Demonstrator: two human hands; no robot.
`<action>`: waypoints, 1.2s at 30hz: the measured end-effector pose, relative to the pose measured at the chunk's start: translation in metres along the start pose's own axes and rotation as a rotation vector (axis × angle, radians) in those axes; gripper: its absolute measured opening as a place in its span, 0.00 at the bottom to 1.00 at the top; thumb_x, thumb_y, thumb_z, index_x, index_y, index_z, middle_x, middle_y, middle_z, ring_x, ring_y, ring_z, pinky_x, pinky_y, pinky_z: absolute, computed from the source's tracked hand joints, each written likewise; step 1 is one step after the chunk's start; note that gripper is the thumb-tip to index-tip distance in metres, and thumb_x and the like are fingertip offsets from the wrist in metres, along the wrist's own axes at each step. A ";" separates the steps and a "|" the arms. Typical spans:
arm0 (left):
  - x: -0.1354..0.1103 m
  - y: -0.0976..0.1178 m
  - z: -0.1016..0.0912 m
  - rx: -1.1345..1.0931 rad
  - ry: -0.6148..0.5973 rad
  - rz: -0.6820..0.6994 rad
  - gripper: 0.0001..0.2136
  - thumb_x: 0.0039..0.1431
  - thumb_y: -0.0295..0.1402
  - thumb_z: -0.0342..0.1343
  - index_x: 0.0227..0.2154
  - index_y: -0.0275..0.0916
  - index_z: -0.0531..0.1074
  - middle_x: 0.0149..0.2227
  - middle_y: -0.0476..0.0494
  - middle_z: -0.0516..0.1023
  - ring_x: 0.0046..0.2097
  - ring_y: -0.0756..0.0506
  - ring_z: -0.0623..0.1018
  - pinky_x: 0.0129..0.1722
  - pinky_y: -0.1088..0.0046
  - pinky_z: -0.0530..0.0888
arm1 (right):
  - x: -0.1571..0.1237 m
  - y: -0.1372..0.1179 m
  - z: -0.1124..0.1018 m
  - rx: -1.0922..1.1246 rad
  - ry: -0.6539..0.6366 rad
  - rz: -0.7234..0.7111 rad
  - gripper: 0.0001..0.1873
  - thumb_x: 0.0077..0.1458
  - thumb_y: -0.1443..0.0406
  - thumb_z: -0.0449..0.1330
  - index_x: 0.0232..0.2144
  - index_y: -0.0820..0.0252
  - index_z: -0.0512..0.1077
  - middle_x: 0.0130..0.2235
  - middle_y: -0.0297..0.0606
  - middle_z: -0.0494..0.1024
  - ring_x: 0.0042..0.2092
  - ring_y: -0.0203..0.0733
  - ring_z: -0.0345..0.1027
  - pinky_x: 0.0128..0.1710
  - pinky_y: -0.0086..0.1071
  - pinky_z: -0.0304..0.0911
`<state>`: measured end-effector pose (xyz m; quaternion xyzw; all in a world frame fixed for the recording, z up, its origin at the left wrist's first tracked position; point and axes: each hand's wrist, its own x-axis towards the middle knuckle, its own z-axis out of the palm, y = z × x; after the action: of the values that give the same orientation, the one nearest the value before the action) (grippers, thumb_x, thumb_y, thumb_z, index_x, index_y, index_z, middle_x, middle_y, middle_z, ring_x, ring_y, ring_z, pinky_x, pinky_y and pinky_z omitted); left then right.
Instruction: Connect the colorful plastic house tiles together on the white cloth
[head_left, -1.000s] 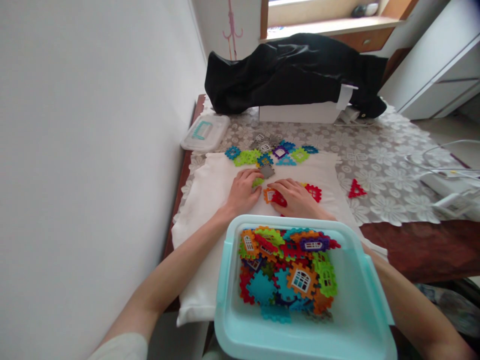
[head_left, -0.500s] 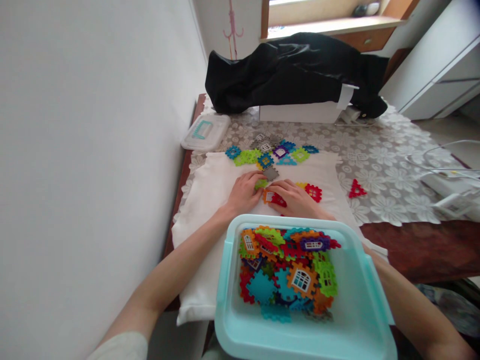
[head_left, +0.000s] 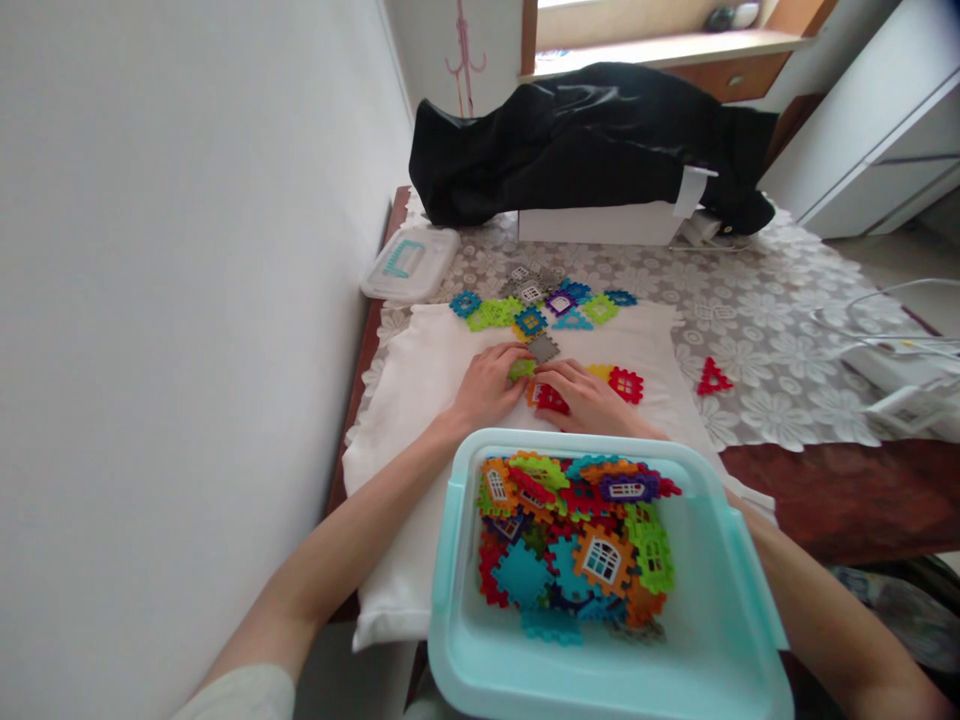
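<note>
Over the white cloth, my left hand (head_left: 491, 384) has its fingers closed at a small lime-green interlocking plastic tile (head_left: 522, 369). Close beside it, my right hand (head_left: 586, 396) curls its fingers and thumb around a red tile (head_left: 551, 398), partly covered by the hand. An orange tile (head_left: 532, 391) shows at the red one's left edge. My right fingertips come up near the green tile; whether they touch it I cannot tell. Just beyond lies a grey square tile (head_left: 544, 347). Right of my right hand is a red window tile (head_left: 625, 385), with a yellow piece (head_left: 601, 371) half hidden.
A turquoise bin (head_left: 712, 600) full of coloured tiles stands in front of me, between my forearms. Several tiles, including a purple one (head_left: 560, 303), lie at the cloth's far edge. A clear lid (head_left: 411, 264) is far left; a red triangle (head_left: 714, 377) lies right.
My right hand has shifted slightly, and the red tile under it shows a little further left, over more of the orange one. My left hand stays about where it was.
</note>
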<state>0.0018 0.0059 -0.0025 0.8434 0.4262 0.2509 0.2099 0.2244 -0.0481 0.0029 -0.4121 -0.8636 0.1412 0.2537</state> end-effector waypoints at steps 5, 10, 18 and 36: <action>-0.001 0.000 0.000 0.005 -0.001 -0.002 0.17 0.63 0.26 0.64 0.55 0.41 0.78 0.62 0.40 0.78 0.63 0.37 0.77 0.67 0.53 0.73 | -0.001 0.000 0.002 -0.078 -0.004 0.032 0.23 0.62 0.62 0.68 0.58 0.61 0.73 0.57 0.51 0.79 0.59 0.58 0.72 0.62 0.56 0.73; -0.001 -0.001 0.001 0.015 0.000 -0.002 0.17 0.63 0.27 0.63 0.54 0.42 0.78 0.62 0.40 0.78 0.63 0.37 0.77 0.66 0.53 0.73 | -0.001 -0.002 0.000 -0.058 -0.001 0.025 0.21 0.64 0.62 0.66 0.58 0.57 0.73 0.55 0.49 0.81 0.58 0.57 0.73 0.61 0.54 0.74; 0.000 0.001 0.000 0.015 -0.017 -0.015 0.16 0.64 0.27 0.62 0.54 0.41 0.79 0.62 0.41 0.78 0.63 0.37 0.77 0.67 0.53 0.73 | -0.001 -0.004 0.000 0.015 0.012 0.042 0.20 0.64 0.62 0.67 0.57 0.57 0.74 0.54 0.48 0.81 0.57 0.54 0.75 0.59 0.50 0.75; 0.000 0.003 -0.001 0.050 -0.048 -0.033 0.14 0.66 0.27 0.62 0.53 0.42 0.80 0.63 0.42 0.78 0.64 0.37 0.76 0.67 0.51 0.71 | 0.000 -0.006 -0.004 0.021 -0.023 0.042 0.21 0.64 0.63 0.68 0.57 0.60 0.75 0.54 0.49 0.82 0.57 0.54 0.76 0.59 0.51 0.75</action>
<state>0.0028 0.0043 0.0003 0.8471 0.4410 0.2161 0.2029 0.2229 -0.0517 0.0089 -0.4257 -0.8562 0.1605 0.2450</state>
